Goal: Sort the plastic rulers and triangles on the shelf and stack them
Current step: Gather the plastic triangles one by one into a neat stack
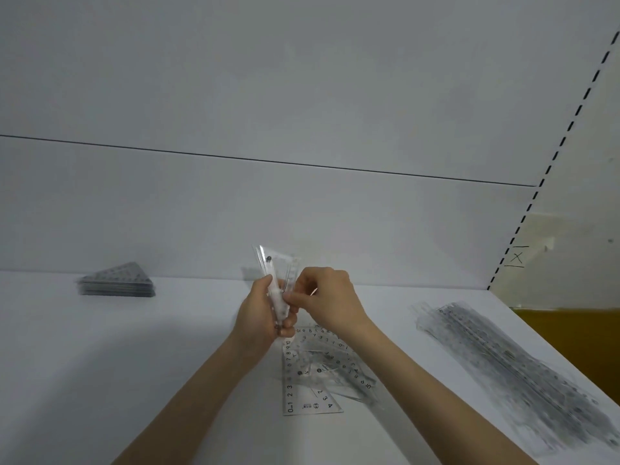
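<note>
Head view of a white shelf with sorting in progress. At centre, a small bundle of clear plastic triangles is held above the shelf surface, near the back panel. Its long axis is close to upright and leans slightly left, with the narrow tip pointing up and the lower end hidden in the palm. The left hand grips the lower part of the bundle with its fingers curled round it. The right hand pinches the bundle's right edge between thumb and fingertips, and its remaining fingers are curled. Just in front of the hands, loose triangles lie flat and overlapping on the shelf; the nearest one has its numbered scale running away from the viewer, with the zero at the near end. Far left, near the back panel, a stack of triangles lies flat with its apex pointing toward the panel. At right, a heap of straight rulers lies flat, long axes roughly parallel and running diagonally from the far centre toward the near right corner. A slotted upright borders the back panel on the right.
</note>
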Motion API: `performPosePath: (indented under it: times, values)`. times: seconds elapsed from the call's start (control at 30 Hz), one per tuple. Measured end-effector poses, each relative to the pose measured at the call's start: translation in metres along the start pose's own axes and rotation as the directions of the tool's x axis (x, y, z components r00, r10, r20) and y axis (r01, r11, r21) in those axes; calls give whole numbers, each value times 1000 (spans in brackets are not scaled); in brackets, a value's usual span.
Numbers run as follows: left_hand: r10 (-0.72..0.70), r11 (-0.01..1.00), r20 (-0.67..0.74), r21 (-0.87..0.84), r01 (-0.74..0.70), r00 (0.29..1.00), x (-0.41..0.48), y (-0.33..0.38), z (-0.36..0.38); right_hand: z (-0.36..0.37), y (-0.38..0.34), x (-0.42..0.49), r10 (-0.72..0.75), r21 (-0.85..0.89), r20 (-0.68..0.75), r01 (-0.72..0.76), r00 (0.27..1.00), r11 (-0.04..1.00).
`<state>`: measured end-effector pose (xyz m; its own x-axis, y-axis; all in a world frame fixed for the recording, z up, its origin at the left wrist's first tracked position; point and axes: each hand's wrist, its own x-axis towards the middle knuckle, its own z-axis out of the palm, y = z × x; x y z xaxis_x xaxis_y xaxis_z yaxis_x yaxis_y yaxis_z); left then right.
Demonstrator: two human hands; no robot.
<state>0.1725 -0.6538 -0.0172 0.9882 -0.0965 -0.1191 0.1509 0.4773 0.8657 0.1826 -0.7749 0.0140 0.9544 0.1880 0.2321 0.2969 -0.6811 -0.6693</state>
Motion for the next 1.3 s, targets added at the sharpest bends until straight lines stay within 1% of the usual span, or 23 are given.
performPosePath:
  times: [0.07, 0.1, 0.17, 0.23, 0.27, 0.37, 0.4, 0.5, 0.6, 0.67, 0.73, 0.83, 0.9, 0.97, 1.07, 1.13, 1.2, 1.3]
  values:
    - [-27, 1000, 10, -7, 27, 1000, 1, -1, 0, -2, 1, 1, -31, -79, 36, 33, 999, 996]
    - [-40, 999, 26, -13, 40, 999, 0, -1, 0, -5, 2, 2, -54, -93, 56, 59, 997, 994]
    - [-48, 998, 53, -31, 49, 997, 0, 0, 0, -19, 10, 3, -72, -38, 57, 74, 996, 997]
    - [-28, 999, 56, -44, 30, 998, 0, 3, -1, -37, 30, 5, -20, -9, 25, 21, 999, 1000]
    - [-15, 999, 53, -47, 18, 998, 0, 5, -2, -44, 43, 4, 19, -48, 32, -17, 999, 999]
    - [13, 999, 58, -49, -10, 998, 2, 7, -3, -48, 75, -8, 154, -234, 175, -111, 972, 966]
    - [14, 999, 56, -46, -12, 998, 3, 7, -4, -46, 81, -14, 186, -264, 213, -127, 959, 956]
    - [11, 999, 51, -32, -9, 999, 4, 4, -4, -45, 85, -23, 202, -214, 242, -151, 949, 965]
    - [16, 1000, 49, -14, -15, 999, 3, 1, -4, -47, 87, -24, 203, -198, 189, -165, 961, 966]
    - [20, 1000, 43, -6, -20, 999, 3, 1, -4, -51, 90, -24, 221, -123, 169, -202, 960, 972]
    - [17, 1000, 39, -9, -17, 999, 3, 1, -5, -58, 93, -25, 228, 12, 187, -234, 956, 972]
    - [24, 1000, 34, -12, -24, 999, 3, 3, -6, -75, 91, -30, 220, 223, 204, -264, 954, 938]
    - [37, 999, 29, -5, -37, 999, 3, 3, -6, -84, 84, -34, 175, 348, 184, -230, 967, 909]
    - [50, 999, 22, 0, -50, 999, 3, 3, -6, -91, 74, -35, 95, 444, 149, -153, 984, 883]
    - [53, 999, 13, -1, -53, 999, 2, 3, -6, -101, 55, -36, -14, 509, 155, -68, 988, 858]
    - [39, 999, 18, -7, -39, 999, 2, 4, -6, -106, 42, -36, -63, 527, 187, -46, 980, 849]
    - [5, 1000, 33, -21, -4, 999, 0, 5, -5, -109, 27, -34, -95, 499, 206, -21, 974, 867]
    - [-24, 999, 62, -35, 27, 998, -3, 7, -2, -109, 11, -28, -124, 481, 183, 21, 975, 876]
